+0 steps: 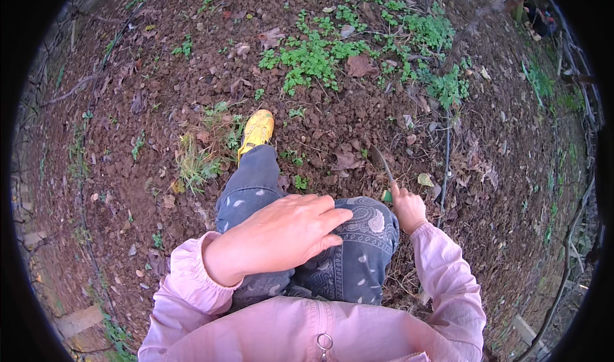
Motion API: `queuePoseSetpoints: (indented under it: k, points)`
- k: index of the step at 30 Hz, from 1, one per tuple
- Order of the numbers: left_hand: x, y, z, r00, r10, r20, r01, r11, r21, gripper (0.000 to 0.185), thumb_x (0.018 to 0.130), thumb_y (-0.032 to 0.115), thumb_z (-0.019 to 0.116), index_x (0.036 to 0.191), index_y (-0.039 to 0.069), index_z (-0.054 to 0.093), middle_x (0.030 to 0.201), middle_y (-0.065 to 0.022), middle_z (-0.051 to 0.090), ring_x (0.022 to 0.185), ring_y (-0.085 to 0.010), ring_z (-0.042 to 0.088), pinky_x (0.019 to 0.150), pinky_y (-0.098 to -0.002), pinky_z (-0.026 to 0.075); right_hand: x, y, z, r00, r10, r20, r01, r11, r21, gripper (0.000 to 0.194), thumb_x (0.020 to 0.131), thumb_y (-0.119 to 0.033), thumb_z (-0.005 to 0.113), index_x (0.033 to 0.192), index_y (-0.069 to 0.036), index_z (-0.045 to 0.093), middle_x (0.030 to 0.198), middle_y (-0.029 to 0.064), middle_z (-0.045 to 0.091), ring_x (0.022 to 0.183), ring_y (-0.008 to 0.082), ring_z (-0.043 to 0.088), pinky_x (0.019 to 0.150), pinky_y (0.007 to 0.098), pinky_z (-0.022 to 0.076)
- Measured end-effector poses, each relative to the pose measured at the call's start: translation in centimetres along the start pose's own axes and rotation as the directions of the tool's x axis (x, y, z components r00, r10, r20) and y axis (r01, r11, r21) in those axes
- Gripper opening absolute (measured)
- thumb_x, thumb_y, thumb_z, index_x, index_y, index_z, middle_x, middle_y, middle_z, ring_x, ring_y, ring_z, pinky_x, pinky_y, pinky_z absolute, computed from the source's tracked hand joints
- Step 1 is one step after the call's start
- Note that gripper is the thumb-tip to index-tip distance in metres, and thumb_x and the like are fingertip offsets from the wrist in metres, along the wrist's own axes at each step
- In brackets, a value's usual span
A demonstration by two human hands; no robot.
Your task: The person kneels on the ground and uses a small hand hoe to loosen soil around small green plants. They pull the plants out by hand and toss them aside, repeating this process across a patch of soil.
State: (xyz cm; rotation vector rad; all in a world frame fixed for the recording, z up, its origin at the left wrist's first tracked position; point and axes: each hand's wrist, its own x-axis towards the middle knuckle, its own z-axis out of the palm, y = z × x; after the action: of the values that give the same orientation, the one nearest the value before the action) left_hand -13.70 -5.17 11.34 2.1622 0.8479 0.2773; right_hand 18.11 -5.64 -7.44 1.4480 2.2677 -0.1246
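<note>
My right hand (408, 207) grips a small sickle (385, 164) by its handle, to the right of my bent knee. Its narrow curved blade points forward and left, low over the brown soil, and a green piece (386, 196) shows beside my fingers. My left hand (292, 227) hovers above my lap with the back of the hand up. Its thumb and fingers are loosely bent and a little apart, and I see nothing held in it. Dry brown leaves (347, 157) and small green weeds (301, 182) lie just ahead of my knees.
A patch of leafy green weeds (312, 60) grows ahead. A thin dark hose (447, 151) runs along the ground at right, near a gnarled woody trunk (465, 31). My yellow shoe (259, 129) stands beside a grass tuft (194, 163). Stones and wooden pieces (79, 321) lie around.
</note>
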Motion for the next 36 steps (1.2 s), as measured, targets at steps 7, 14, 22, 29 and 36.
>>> queuePoseSetpoints:
  k: [7,14,22,29,36]
  points:
    - [-1.4,0.0,-0.7,0.996,-0.068,-0.054,0.067,0.998,-0.012,0.037,0.078,0.018,0.061,0.112,0.004,0.054,0.087,-0.0115,0.055,0.081,-0.0305,0.056,0.072,-0.0381,0.046,-3.4,1.9,-5.3,0.737,0.455,-0.500,-0.303,0.883,0.358,0.040,0.074,-0.006,0.066,0.111,-0.009,0.054,0.076,0.0092,0.064,0.055,0.0179,0.062,0.045,0.0294,0.0518]
    - [-1.9,-0.2,-1.1,0.995,-0.075,-0.059,0.073,0.996,-0.043,0.035,0.079,0.015,0.059,0.112,0.004,0.053,0.088,-0.0123,0.055,0.081,-0.0310,0.055,0.071,-0.0385,0.045,-2.9,-2.0,0.3,0.636,0.584,-0.505,-0.320,0.795,0.515,0.050,0.077,-0.005,0.062,0.124,-0.006,0.045,0.077,0.0078,0.062,0.059,0.0183,0.062,0.046,0.0301,0.0519]
    - [-2.5,-0.3,-1.4,0.994,-0.087,-0.071,0.082,0.994,-0.068,0.034,0.082,0.015,0.056,0.113,0.003,0.052,0.094,-0.0131,0.056,0.087,-0.0315,0.056,0.075,-0.0382,0.045,-5.7,-3.1,1.8,0.804,0.557,-0.207,-0.445,0.795,0.413,0.047,0.080,-0.009,0.061,0.124,-0.005,0.045,0.081,0.0104,0.064,0.054,0.0170,0.061,0.045,0.0260,0.0521]
    - [-2.5,-0.9,-0.9,0.994,-0.042,-0.097,0.038,0.999,-0.037,0.033,0.083,0.016,0.054,0.113,0.003,0.053,0.092,-0.0129,0.056,0.085,-0.0307,0.056,0.074,-0.0378,0.044,-5.9,-0.3,-4.5,0.313,0.652,-0.690,-0.370,0.753,0.544,0.058,0.074,-0.005,0.067,0.126,0.002,0.042,0.104,0.0181,0.061,0.085,0.0264,0.065,0.071,0.0311,0.0561]
    - [-2.2,-1.0,-0.7,0.992,-0.012,-0.129,0.009,1.000,-0.029,0.031,0.085,0.016,0.054,0.113,0.004,0.053,0.085,-0.0110,0.056,0.079,-0.0261,0.057,0.071,-0.0346,0.045,-5.5,-6.9,6.3,0.836,0.435,0.336,-0.519,0.826,0.222,0.070,0.082,-0.003,0.045,0.140,-0.002,0.007,0.091,0.0200,0.060,0.072,0.0298,0.063,0.060,0.0400,0.0522]
